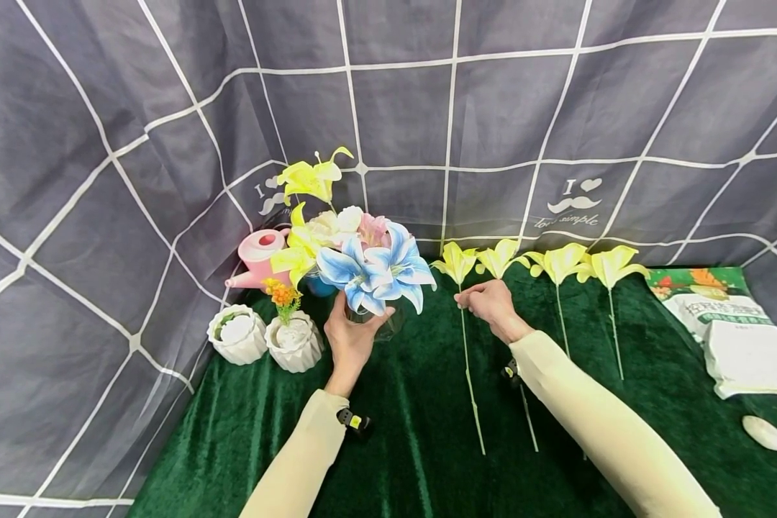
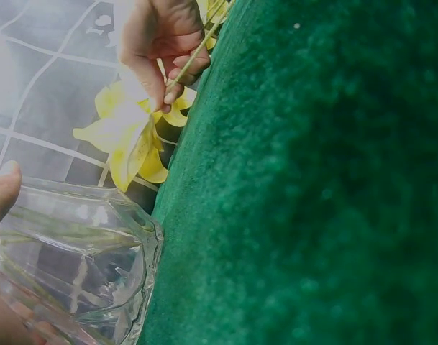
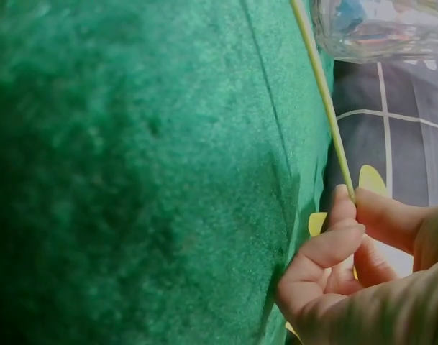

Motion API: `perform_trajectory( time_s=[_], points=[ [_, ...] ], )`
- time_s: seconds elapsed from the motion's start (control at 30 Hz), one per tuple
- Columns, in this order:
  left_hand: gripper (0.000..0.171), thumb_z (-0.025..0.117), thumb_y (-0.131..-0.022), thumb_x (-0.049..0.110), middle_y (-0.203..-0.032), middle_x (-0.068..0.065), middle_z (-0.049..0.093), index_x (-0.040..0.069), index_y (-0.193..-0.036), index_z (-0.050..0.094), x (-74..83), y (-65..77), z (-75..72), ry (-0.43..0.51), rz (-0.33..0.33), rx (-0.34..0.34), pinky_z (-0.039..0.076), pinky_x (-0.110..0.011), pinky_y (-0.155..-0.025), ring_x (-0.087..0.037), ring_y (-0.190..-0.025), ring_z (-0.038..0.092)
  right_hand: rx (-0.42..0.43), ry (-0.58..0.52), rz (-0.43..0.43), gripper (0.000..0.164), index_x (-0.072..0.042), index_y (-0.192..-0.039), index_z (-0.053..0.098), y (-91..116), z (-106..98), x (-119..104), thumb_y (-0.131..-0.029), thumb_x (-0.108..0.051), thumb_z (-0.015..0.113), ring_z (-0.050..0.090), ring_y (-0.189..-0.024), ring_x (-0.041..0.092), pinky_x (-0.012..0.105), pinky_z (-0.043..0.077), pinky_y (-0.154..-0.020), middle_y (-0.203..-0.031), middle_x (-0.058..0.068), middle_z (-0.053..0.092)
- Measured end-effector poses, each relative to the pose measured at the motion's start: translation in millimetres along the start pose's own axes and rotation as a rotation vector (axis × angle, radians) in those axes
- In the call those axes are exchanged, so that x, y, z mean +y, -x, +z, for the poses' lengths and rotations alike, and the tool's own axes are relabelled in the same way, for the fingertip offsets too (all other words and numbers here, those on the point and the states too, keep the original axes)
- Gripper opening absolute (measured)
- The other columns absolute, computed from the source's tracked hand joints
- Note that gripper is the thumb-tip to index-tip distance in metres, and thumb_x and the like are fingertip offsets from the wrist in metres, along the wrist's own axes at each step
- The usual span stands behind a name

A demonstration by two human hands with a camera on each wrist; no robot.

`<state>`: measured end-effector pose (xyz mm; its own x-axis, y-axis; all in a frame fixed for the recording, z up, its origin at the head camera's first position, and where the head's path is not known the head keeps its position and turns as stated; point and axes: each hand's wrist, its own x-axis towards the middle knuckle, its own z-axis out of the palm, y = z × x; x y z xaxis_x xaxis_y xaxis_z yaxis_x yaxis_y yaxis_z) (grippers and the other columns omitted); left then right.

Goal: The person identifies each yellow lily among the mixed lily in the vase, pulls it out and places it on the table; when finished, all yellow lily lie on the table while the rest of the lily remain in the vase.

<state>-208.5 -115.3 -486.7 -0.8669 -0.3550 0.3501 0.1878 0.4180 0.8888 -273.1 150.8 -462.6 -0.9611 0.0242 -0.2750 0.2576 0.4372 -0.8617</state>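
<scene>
Four yellow lilies lie in a row on the dark green cloth (image 1: 414,417), blooms toward the gridded backdrop (image 1: 505,115), and my right hand (image 1: 492,306) has the leftmost lily (image 1: 458,265). Thumb and forefinger are closed in a fine pinch on its stem, just below the bloom, with my other fingers curled loosely; the long stem runs from the pinch toward me. Whether it is wholly clear of the cloth, I cannot tell. My left hand (image 1: 351,338) is wrapped around the upper part of a clear glass vase (image 2: 118,237), thumb on one side and fingers on the other, holding it left of that lily, near but apart. Blue lilies (image 1: 356,273) crowd the vase's mouth, with pink, white and yellow blooms behind them. I judge the step in hand to be taking up one more stem for the bouquet; the next move seems to call for raising it, swinging its lower end over the mouth and threading it between the stems inside while my left hand steadies the glass.
</scene>
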Motion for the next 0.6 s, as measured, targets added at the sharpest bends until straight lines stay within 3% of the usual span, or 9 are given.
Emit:
perform_trajectory(
  time_s=[0.6],
  points=[
    [0.073, 0.090, -0.069, 0.050, -0.131, 0.001, 0.068, 0.024, -0.130, 0.060, -1.6, -0.6, 0.0, 0.016, -0.006, -0.007, 0.048, -0.053, -0.106, -0.022, -0.126, 0.062, -0.026, 0.084, -0.005, 0.020, -0.003, -0.100, 0.080, 1.0, -0.6, 0.1, -0.086, -0.015, 0.071, 0.053, -0.061, 0.010, 0.028, 0.047, -0.066, -0.071, -0.002, 0.069]
  ],
)
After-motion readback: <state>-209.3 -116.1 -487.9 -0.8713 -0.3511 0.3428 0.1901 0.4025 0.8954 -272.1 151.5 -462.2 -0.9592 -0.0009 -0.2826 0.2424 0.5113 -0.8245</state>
